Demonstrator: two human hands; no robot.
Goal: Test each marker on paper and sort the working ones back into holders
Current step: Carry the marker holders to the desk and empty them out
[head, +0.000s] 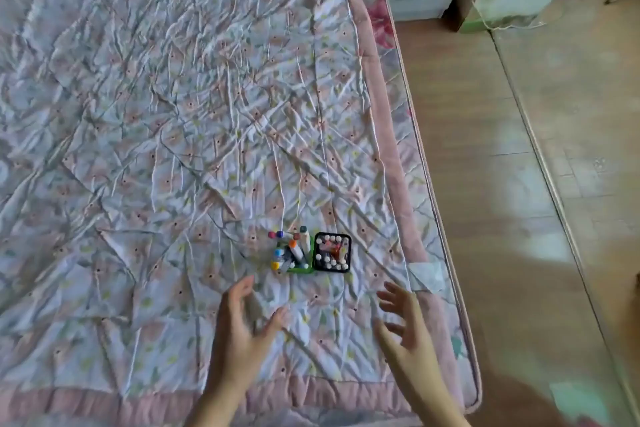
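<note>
Standing side by side on the quilt (pixel 173 114) near its right border are a green holder (pixel 300 270) and a black holder (pixel 348 243), touching. Markers (pixel 296 250) in the green one lean at mixed angles, caps up and away. The black one holds upright white-capped markers (pixel 332 238); colours at its centre are indistinct. Left hand (pixel 242 333) and right hand (pixel 405 329) hover nearer the camera, fingers spread, holding nothing. Forearms are cut off below.
</note>
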